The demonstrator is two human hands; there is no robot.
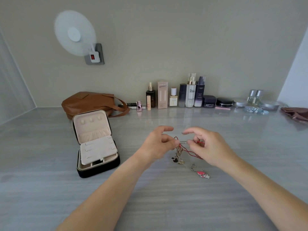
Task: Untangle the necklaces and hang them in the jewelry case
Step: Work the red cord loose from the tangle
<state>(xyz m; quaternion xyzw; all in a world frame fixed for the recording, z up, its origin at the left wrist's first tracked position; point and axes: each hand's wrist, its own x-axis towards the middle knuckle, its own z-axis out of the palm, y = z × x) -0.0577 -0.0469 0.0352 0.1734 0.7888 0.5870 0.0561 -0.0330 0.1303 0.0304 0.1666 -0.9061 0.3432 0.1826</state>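
Early days: both the left hand (pixel 157 144) and right hand (pixel 208 145) pinch the knotted necklaces (pixel 180 151), right of the open jewelry case (pixel 96 144), whose hooks look bare.

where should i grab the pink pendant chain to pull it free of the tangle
Grip the silver chain just above the pink pendant, coming from above: that stretch lies flat and alone on the table, clear of the knot pinched between the left hand and right hand.
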